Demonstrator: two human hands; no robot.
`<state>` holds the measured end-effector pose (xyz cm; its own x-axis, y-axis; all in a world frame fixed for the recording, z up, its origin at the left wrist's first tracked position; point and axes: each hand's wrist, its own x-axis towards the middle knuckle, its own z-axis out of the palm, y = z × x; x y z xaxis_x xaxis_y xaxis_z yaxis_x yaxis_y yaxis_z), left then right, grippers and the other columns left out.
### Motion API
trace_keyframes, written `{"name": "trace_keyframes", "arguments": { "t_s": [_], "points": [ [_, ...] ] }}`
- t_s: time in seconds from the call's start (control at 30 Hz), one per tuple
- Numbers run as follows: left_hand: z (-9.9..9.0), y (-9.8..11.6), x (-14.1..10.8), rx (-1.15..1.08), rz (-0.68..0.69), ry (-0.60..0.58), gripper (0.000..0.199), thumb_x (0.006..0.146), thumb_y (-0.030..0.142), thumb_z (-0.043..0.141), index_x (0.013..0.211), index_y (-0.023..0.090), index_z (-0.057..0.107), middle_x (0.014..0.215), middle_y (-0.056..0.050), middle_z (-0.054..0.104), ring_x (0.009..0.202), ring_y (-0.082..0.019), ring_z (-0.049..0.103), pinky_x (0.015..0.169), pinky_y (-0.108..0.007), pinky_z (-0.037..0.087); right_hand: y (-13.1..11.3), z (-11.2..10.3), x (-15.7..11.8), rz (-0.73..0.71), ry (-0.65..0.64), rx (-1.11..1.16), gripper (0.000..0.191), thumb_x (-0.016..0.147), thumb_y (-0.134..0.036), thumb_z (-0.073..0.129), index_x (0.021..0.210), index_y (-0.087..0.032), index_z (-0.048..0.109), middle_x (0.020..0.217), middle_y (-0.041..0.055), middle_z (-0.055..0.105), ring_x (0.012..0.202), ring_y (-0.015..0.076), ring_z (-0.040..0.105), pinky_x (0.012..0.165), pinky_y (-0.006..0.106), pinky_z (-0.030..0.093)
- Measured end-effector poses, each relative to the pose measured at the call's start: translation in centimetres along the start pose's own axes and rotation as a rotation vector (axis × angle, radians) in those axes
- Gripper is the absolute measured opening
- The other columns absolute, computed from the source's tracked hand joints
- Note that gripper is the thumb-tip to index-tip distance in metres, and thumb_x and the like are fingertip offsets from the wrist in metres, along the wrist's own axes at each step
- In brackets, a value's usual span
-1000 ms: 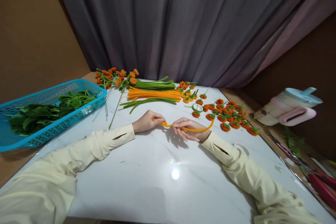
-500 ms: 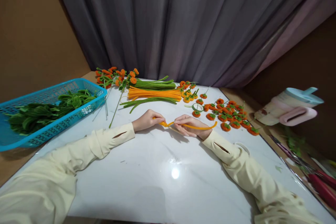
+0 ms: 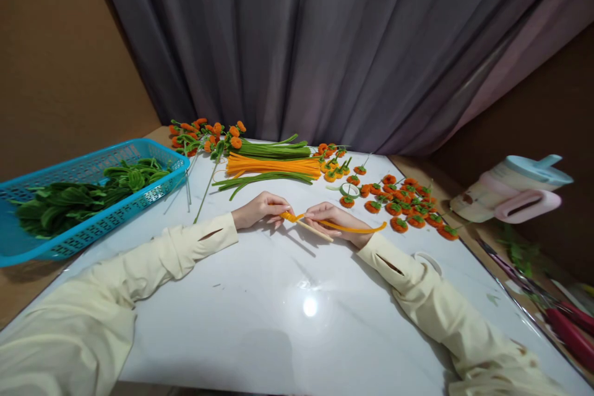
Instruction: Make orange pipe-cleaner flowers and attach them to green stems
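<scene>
My left hand [image 3: 260, 209] is closed in a pinch on a thin pale stick [image 3: 318, 231], which slants down to the right beneath my right hand. Around the stick's left part lie turns of a yellow-orange pipe cleaner [image 3: 359, 228]. Between thumb and fingers, my right hand [image 3: 338, 218] grips that pipe cleaner close to the stick. Its loose end runs out along the right wrist and curls up slightly. Just behind the hands sit a bundle of yellow-orange pipe cleaners [image 3: 273, 166] and green pipe cleaners [image 3: 273, 150].
A blue basket [image 3: 179, 167] with fuzzy green leaves stands at left. Orange flower heads [image 3: 399, 226] and a tape roll [image 3: 349, 190] lie to the right; stemmed orange flowers [image 3: 235, 142] are at the back. A lidded tumbler [image 3: 492, 192] and red-handled tool [image 3: 568, 331] are far right.
The pale stick has swung into clearer view below my right hand. My right fingers have shifted slightly left along the pipe cleaner beside the stick.
</scene>
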<state>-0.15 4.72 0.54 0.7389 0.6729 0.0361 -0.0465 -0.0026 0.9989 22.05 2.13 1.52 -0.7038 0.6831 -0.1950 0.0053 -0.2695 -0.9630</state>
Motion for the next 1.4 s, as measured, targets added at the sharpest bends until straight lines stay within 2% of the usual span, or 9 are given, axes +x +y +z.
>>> {"name": "trace_keyframes", "arguments": {
  "t_s": [0.27,0.5,0.63,0.9,1.0,1.2,1.4],
  "points": [
    [0.1,-0.3,0.1,-0.046,0.048,0.032,0.03,0.079,0.037,0.062,0.084,0.008,0.065,0.048,0.002,0.05,0.047,-0.008,0.048,0.05,-0.019,0.036,0.1,0.5,0.0,0.035,0.012,-0.107,0.028,0.087,-0.031,0.049,0.069,-0.011,0.055,0.046,-0.0004,0.055,0.028,0.0041,0.034,0.03,0.017,0.021],
    [0.3,-0.6,0.3,-0.094,0.05,0.071,0.038,0.08,0.04,0.061,0.104,0.01,0.062,0.051,0.003,0.05,0.055,-0.01,0.051,0.054,-0.02,0.039,-0.5,1.4,-0.4,-0.034,-0.033,-0.246,0.035,0.091,-0.037,0.043,0.07,-0.011,0.053,0.051,-0.0004,0.056,0.032,0.0033,0.037,0.034,0.017,0.026],
    [0.5,-0.6,0.2,-0.016,0.059,0.088,0.038,0.082,0.041,0.058,0.103,0.009,0.064,0.061,0.0,0.055,0.057,-0.009,0.049,0.055,-0.02,0.037,-0.5,1.7,-0.3,-0.024,-0.017,-0.265,0.035,0.091,-0.039,0.041,0.072,-0.012,0.053,0.05,-0.0005,0.056,0.031,0.0048,0.038,0.034,0.019,0.028],
    [1.4,-0.2,0.1,0.092,0.096,0.184,0.039,0.082,0.043,0.055,0.097,0.008,0.064,0.059,0.0,0.053,0.053,-0.008,0.043,0.049,-0.019,0.032,0.0,2.2,0.0,0.023,0.052,-0.212,0.029,0.089,-0.035,0.043,0.075,-0.012,0.052,0.048,-0.0008,0.056,0.029,0.0046,0.038,0.033,0.017,0.029],
    [1.7,-0.2,0.2,0.124,0.113,0.254,0.038,0.081,0.043,0.055,0.095,0.009,0.064,0.059,0.001,0.051,0.052,-0.008,0.043,0.047,-0.019,0.032,0.0,2.5,0.2,0.075,0.078,-0.203,0.032,0.091,-0.038,0.04,0.079,-0.012,0.053,0.047,-0.0013,0.056,0.027,0.0035,0.034,0.031,0.016,0.027],
    [1.5,-0.6,0.5,0.21,0.094,0.362,0.036,0.082,0.041,0.052,0.096,0.01,0.064,0.056,0.002,0.049,0.049,-0.008,0.041,0.045,-0.019,0.031,-0.1,2.3,0.5,0.099,0.096,-0.241,0.034,0.091,-0.04,0.04,0.095,-0.01,0.056,0.046,-0.003,0.055,0.023,0.0029,0.022,0.025,0.018,0.01],
    [1.4,-0.7,0.5,0.278,0.087,0.374,0.035,0.084,0.038,0.048,0.095,0.008,0.063,0.048,0.004,0.045,0.046,-0.008,0.041,0.048,-0.02,0.033,0.1,3.0,0.7,0.098,0.251,-0.358,0.032,0.094,-0.035,0.035,0.088,-0.011,0.055,0.04,-0.0043,0.051,0.022,0.0036,0.023,0.025,0.017,0.013]
  ]
}}
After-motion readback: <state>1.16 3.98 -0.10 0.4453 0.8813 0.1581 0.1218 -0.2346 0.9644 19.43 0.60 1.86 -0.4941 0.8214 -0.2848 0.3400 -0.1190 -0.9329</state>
